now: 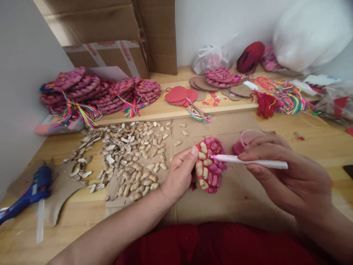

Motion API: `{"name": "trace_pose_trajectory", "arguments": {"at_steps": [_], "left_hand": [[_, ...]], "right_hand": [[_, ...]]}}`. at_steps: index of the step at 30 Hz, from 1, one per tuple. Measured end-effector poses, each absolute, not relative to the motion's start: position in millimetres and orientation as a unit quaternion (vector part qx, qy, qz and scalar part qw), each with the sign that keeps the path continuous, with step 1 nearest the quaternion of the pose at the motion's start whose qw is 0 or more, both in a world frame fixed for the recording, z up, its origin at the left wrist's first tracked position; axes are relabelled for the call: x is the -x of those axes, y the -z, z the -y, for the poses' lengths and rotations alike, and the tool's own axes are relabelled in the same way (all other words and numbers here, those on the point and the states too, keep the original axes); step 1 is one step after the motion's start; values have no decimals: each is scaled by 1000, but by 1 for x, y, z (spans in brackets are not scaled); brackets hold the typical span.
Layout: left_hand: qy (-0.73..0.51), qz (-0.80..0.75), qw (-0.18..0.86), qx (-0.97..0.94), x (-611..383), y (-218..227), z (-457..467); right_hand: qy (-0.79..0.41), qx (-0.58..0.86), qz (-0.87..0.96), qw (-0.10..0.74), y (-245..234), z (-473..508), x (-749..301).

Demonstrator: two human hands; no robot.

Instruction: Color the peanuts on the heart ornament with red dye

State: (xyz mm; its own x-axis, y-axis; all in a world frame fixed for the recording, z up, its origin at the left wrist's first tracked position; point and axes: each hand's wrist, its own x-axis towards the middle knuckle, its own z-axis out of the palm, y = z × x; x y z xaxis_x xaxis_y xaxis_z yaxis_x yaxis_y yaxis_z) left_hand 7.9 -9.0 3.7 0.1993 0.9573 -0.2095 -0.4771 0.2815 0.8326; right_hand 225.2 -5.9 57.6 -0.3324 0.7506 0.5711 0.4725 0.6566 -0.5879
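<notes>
My left hand is closed on the left edge of a small round disc covered with peanut shells, held just above the table. Most of its shells are pink, and a few along the left side are plain tan. My right hand grips a thin white brush like a pen, its pink tip touching the disc's upper middle. A small cup of pink paint stands just behind the brush.
A heap of loose peanut shells lies on cardboard at left. A blue glue gun rests at the far left. Stacks of finished pink discs with coloured tassels line the back, beside red discs, threads and cardboard boxes.
</notes>
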Motion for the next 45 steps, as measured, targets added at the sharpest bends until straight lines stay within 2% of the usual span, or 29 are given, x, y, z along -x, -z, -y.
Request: {"name": "trace_pose_trajectory", "arguments": {"at_steps": [18,35,45], "left_hand": [[-515,-352,707,-333,-7,-3,9],[-499,-365,700,-357,-5,-4,11],[-531,-347,726,-264,-11,-6,7]], "right_hand": [[-136,382,808,428,-63,10,-221],[-32,338,862,377,-71,12,-213],[-81,353,847,389,-70,11,-217]]}}
